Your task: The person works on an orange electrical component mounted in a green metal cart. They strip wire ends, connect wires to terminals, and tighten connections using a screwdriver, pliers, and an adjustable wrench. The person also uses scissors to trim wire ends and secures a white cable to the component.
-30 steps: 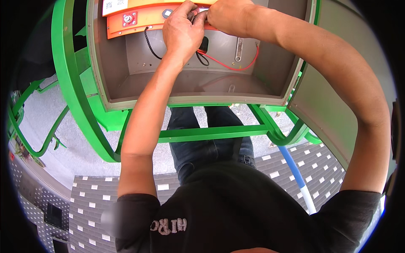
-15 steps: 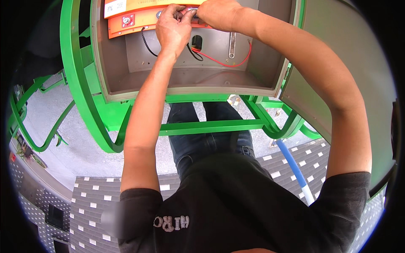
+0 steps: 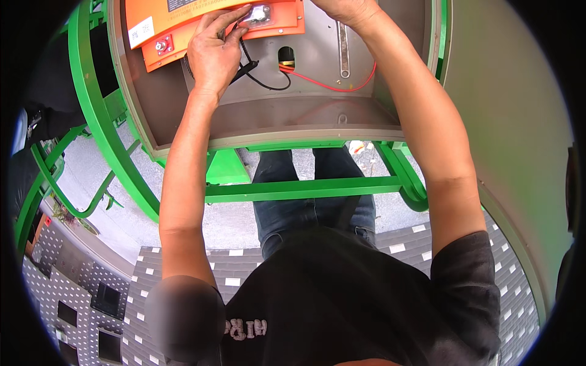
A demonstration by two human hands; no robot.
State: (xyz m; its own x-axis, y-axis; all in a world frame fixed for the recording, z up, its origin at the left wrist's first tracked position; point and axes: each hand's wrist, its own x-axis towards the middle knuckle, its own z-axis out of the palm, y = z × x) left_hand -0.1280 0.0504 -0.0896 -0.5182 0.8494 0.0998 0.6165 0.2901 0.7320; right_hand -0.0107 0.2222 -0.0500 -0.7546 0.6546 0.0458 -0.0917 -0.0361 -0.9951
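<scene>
Orange unit lies under left hand, fingers pinched on its silver terminal.

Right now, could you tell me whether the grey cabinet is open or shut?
Open: the grey cabinet shows its inside, with the orange unit, the red wire, and its door swung aside.

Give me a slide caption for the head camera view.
Left hand fingers a silver terminal on an orange unit inside a grey cabinet; right hand reaches alongside.
</scene>
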